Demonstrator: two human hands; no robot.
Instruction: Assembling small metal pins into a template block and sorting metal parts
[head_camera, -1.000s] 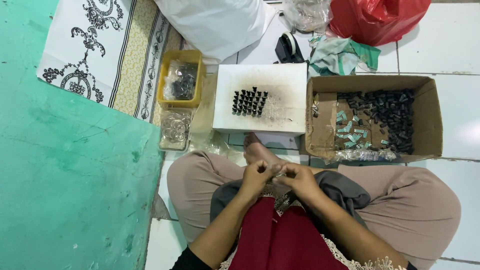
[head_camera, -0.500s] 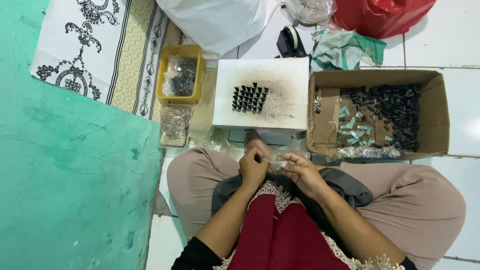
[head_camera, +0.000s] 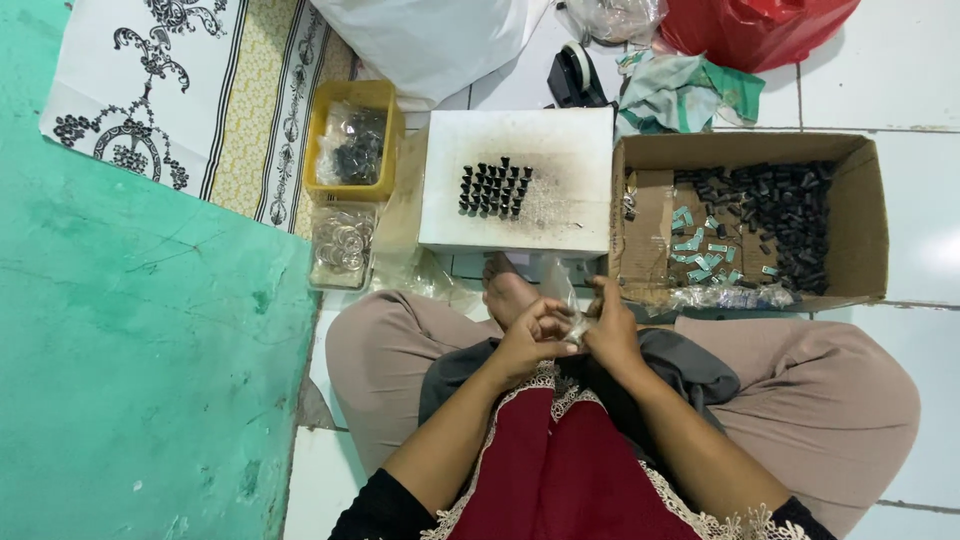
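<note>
Head view, person sitting cross-legged on a white tiled floor (head_camera: 880, 90). Both hands meet over the lap, just near of the white block.

- Left hand (head_camera: 532, 338): fingers curled narrow, pinching a small clear plastic bag (head_camera: 562, 300) at its lower end.
- Right hand (head_camera: 612, 330): fingers closed on the same bag from the right side. The hands are touching or nearly so; bag sticks up between them. Bag contents too small to tell.
- White block (head_camera: 560, 200): flat, sooty top, sits on the floor just far of the hands. A tight grid of small black pieces (head_camera: 492, 188) stands upright on its left half.
- Cardboard box (head_camera: 868, 220): right of the block, touching or just beside it. Loose black pieces fill its far right part, small teal-and-white packets (head_camera: 700, 250) lie near its middle, a clear bag lies along the near wall.
- Yellow tray (head_camera: 330, 120): left of the block, holds a clear bag of dark parts.
- Clear tub (head_camera: 342, 245): just near of the yellow tray, holds round clear bits.
- Far edge: white sack (head_camera: 430, 40), red bag (head_camera: 750, 30), crumpled teal cloth (head_camera: 690, 90), black tape dispenser (head_camera: 575, 75).
- Left: green floor (head_camera: 130, 380), patterned mat (head_camera: 180, 90) far left.
</note>
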